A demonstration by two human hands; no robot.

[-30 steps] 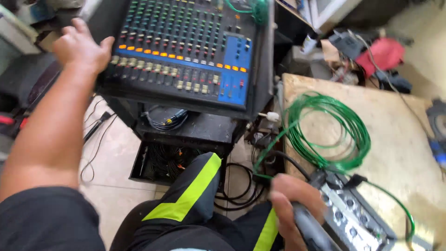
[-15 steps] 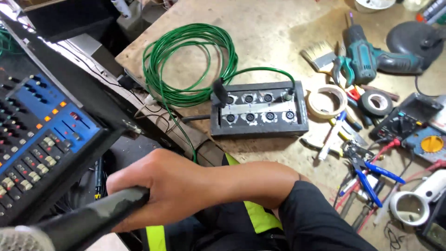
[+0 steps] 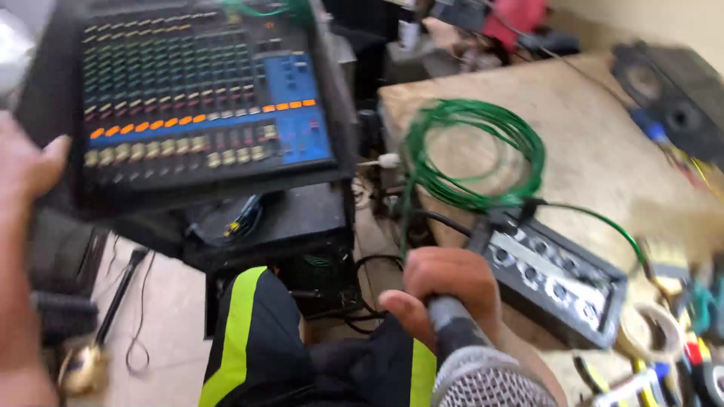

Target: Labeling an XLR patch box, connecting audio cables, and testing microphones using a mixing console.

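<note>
Pale tiled floor (image 3: pixel 162 301) shows below, and a worn wooden workbench (image 3: pixel 588 143) fills the right side of the view, which is blurred from motion. On the bench lies a coil of green cable (image 3: pixel 471 154), and just beside it, toward the person, sits a black connector box (image 3: pixel 558 279) with a row of round sockets on its light front panel; 1 end of the green cable runs over the box. At the left, a black audio mixer (image 3: pixel 196 98) with many rows of knobs, a line of orange buttons and a blue panel stands tilted on a black rack case (image 3: pixel 279 222). The left hand (image 3: pixel 26 169) is at the left edge of the mixer, thumb out and touching its side; I cannot tell if the fingers are closed on it. The right hand (image 3: pixel 449 290) is closed firmly around the dark handle of a microphone (image 3: pixel 471 362), whose silver mesh head points to the camera at the bottom edge, in front of the connector box. Black trousers with a yellow reflective stripe (image 3: pixel 237 332) are between the 2 hands. Some hand tools (image 3: pixel 679 354) lie blurred at the right bottom corner of the bench.
</note>
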